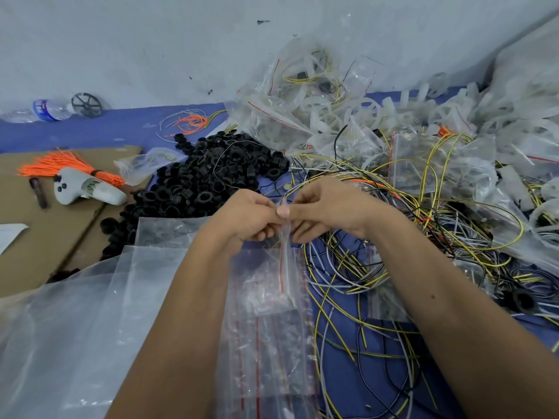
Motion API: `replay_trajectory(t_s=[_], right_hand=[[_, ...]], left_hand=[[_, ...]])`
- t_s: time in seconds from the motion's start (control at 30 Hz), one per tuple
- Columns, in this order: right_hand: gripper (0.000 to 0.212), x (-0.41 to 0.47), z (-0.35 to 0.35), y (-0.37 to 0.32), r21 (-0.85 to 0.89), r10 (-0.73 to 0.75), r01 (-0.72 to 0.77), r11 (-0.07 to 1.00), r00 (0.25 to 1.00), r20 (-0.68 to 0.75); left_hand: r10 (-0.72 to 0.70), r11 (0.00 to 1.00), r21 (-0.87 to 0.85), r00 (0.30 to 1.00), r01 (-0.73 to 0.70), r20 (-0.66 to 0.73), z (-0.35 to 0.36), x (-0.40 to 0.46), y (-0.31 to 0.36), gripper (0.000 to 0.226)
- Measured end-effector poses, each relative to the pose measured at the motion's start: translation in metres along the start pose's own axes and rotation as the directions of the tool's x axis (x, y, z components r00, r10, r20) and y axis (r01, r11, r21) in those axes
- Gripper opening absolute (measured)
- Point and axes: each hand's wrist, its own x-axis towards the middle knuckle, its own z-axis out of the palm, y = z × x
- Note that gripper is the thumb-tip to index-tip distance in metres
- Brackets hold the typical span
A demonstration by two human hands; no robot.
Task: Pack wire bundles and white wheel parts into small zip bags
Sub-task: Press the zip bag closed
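Above the blue tabletop [348,373], a small zip bag [282,261] is pinched at its top edge by the left hand [251,219] and right hand [326,210]. It seems empty, though the plastic blurs. Loose wires [378,267] lie just right; white wheel parts [363,116] are heaped behind.

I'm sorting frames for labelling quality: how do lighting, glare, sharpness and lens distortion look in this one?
Head view: light is soft and even, with no hard shadows; faint sheen on the clear zip bag that both the left hand and right hand pinch; wide-angle bending curves the forearms and the table edge; the water bottle near the far left looks soft; the wires stay fairly sharp.
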Motion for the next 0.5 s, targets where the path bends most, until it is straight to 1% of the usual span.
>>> replay_trajectory(t_s=[0.1,0.23,0.27,0.3,0.33,0.37,0.43,0.5], right_hand=[[0.022,-0.003,0.001,-0.002,-0.074,-0.001,0.004,0.997,0.999,0.034],[0.028,-0.005,0.001,-0.006,-0.131,-0.006,0.012,0.991,0.999,0.045],[0.026,-0.005,0.002,-0.006,-0.158,-0.006,0.013,0.987,0.999,0.045],[0.02,-0.005,0.002,-0.006,-0.176,-0.006,0.014,0.984,0.999,0.044],[0.012,-0.005,0.002,-0.006,-0.174,-0.005,0.012,0.985,0.999,0.043],[0.01,-0.004,0.0,-0.005,-0.153,-0.003,0.009,0.988,0.999,0.044],[0.013,-0.004,-0.003,-0.004,-0.098,0.011,-0.007,0.995,0.999,0.04],[0.015,-0.004,-0.004,-0.004,-0.084,0.021,-0.021,0.996,1.0,0.005]], left_hand=[[-0.018,0.998,-0.06,1.0,0.017,-0.017,0.004,0.003,-0.001,0.039],[0.002,0.987,-0.158,1.0,-0.006,-0.026,0.009,0.003,0.001,0.051],[0.004,0.985,-0.171,1.0,-0.006,-0.012,0.009,0.002,0.001,0.052],[0.005,0.985,-0.173,1.0,-0.004,0.008,0.008,0.001,0.002,0.05],[0.003,0.986,-0.169,0.999,0.003,0.035,0.006,-0.001,0.003,0.049],[0.001,0.986,-0.164,0.998,0.009,0.061,0.003,-0.003,0.004,0.049],[-0.012,0.989,-0.146,0.996,0.024,0.089,-0.005,-0.006,0.003,0.054],[-0.029,0.99,-0.135,0.994,0.044,0.11,-0.013,-0.006,0.0,0.049]])
